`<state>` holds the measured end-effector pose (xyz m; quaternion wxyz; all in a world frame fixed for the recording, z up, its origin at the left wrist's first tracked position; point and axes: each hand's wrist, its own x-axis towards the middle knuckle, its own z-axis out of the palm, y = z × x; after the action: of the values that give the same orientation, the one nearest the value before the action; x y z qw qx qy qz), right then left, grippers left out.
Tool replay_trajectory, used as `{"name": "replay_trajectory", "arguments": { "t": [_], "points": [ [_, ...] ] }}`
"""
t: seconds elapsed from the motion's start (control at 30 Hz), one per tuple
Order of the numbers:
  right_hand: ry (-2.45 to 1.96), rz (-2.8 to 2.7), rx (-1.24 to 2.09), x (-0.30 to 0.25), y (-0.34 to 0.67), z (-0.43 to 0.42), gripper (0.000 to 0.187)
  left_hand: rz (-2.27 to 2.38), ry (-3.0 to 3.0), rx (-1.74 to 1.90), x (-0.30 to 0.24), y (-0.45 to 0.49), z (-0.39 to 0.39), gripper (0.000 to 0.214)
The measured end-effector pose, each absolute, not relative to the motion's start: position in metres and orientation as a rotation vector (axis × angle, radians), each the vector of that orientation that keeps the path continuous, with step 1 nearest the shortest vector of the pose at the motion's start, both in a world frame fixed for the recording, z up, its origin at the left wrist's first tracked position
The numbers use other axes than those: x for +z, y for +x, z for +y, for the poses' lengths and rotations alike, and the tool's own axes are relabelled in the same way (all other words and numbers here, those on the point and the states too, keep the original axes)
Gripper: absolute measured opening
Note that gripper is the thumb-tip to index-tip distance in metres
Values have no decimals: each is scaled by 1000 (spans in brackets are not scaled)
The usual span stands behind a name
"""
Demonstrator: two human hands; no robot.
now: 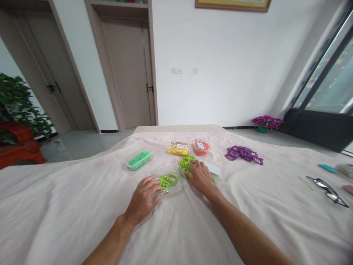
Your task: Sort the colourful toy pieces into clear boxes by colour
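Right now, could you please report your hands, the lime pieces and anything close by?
Left hand at the clear tub, lime pieces inside. Right hand on the lime pile beside it. White flat piece close to right hand.

Right in front of you sits a shallow, clear plastic tray (177, 187), open at the top and resting flat. Inside it you have a few lime-green lattice pieces (165, 182), one shaped like a ring. Just past its right end you have a loose heap of the same green pieces (186, 162), overlapping and partly hidden from your view.
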<state>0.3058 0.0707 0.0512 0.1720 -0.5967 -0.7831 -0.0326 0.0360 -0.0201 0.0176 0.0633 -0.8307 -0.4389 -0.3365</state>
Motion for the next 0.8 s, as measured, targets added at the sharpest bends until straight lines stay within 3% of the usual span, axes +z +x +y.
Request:
{"name": "replay_trajectory", "arguments": {
  "t": [0.43,0.8],
  "points": [
    [-1535,-2065,156,44,302,71,25,-1311,-2492,-1006,24,38,-22,16],
    [-1139,-1388,598,42,297,87,36,-1422,-2387,-836,40,51,-30,33]
  ]
}}
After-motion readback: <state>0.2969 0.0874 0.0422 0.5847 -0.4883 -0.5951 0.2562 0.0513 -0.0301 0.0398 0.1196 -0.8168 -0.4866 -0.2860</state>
